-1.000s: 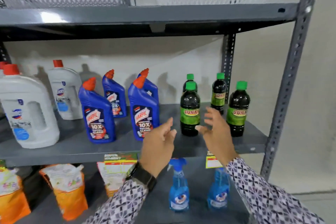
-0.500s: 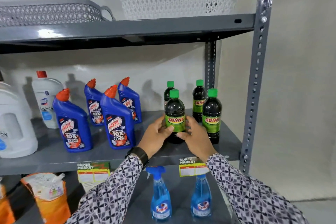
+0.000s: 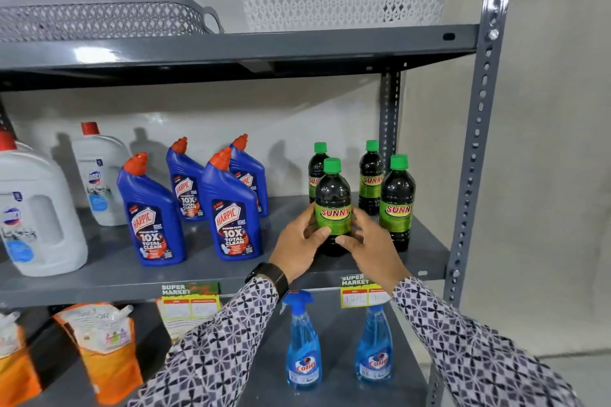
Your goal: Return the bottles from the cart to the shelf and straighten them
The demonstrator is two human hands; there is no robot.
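A dark Sunny bottle (image 3: 332,195) with a green cap and green label stands upright near the front of the grey middle shelf (image 3: 205,271). My left hand (image 3: 299,246) grips its left side and my right hand (image 3: 368,241) grips its right side, thumbs on the label's lower edge. Three more Sunny bottles stand around it: one at the front right (image 3: 397,205), one at the back right (image 3: 372,178) and one behind the held bottle (image 3: 316,168), partly hidden. No cart is in view.
Several blue Harpic bottles (image 3: 228,208) and white jugs (image 3: 36,211) stand to the left on the same shelf. Two baskets (image 3: 344,3) sit on the shelf above. Below are two blue spray bottles (image 3: 302,347) and orange pouches (image 3: 102,350). A grey upright post (image 3: 476,129) bounds the right side.
A second ago both hands hovered open in front of the shelf. They have closed on the front Sunny bottle, one on each side, and still hold it. The view has shifted right.
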